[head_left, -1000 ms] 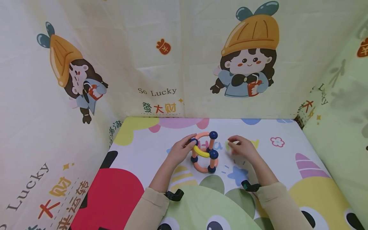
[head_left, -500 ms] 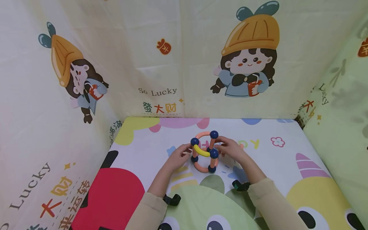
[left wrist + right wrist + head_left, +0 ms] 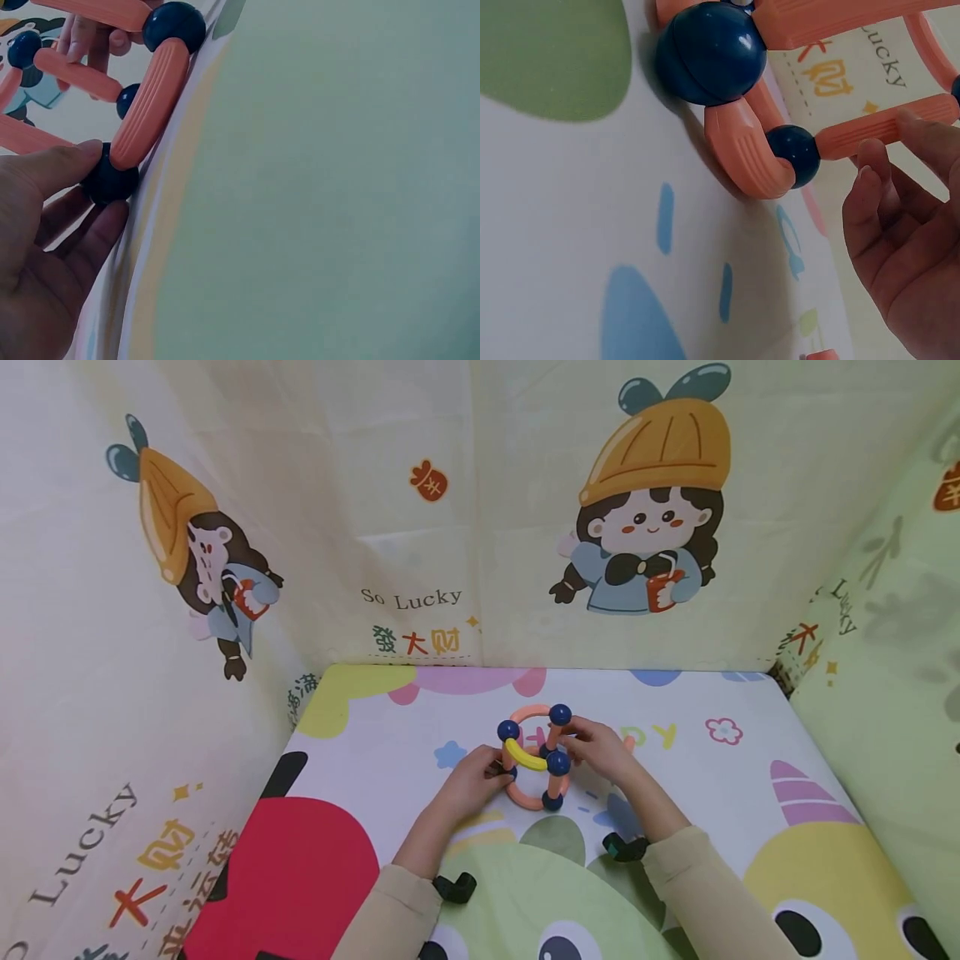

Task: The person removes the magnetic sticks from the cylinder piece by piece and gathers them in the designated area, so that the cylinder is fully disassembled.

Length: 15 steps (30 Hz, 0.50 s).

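A cage-like frame of navy balls and salmon rods, a magnetic ball-and-rod toy [image 3: 534,802], stands on the table. One curved yellow rod [image 3: 525,757] joins two of its upper balls. At the frame's left side, my left hand [image 3: 472,783] pinches a lower navy ball [image 3: 111,180] between thumb and fingers. My right hand [image 3: 600,752] reaches in from the right and pinches an upright salmon rod [image 3: 855,137] at the back, below the upper right ball [image 3: 560,715]. Fingers partly hide that rod in the right wrist view.
A loose salmon rod [image 3: 630,743] lies just beyond the right hand. The table [image 3: 750,777] wears a bright cartoon-print cover. Printed cloth [image 3: 510,527] rises behind it and along both sides.
My right hand has come in from the right to the frame's back upright rod. My left hand has left the upper left ball and gone down to the lower one. The frame has hardly moved.
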Available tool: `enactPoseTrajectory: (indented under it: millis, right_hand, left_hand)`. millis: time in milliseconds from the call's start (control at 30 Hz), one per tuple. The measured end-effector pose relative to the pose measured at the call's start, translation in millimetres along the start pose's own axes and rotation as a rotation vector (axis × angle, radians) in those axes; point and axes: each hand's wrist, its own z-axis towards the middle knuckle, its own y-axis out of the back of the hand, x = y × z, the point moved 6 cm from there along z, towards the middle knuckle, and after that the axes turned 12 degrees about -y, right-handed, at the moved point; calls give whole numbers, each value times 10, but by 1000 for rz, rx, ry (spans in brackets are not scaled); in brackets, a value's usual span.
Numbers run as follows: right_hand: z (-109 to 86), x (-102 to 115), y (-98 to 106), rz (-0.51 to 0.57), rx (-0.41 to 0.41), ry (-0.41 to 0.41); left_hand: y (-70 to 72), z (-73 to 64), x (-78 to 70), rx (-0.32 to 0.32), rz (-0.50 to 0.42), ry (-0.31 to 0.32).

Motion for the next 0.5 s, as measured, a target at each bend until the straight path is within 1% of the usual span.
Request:
enactPoseTrajectory:
  millis: [100, 267, 500]
  right_hand:
    - [-15, -12, 18, -9, -26, 5]
    - [-74, -8, 43, -27, -68, 34]
    - [-177, -22, 31, -36, -96, 41]
  left_hand:
    - [8, 24, 9, 5, 1, -14]
    - [37, 93, 31, 20, 28, -31]
    - [66, 172, 77, 46, 47, -31]
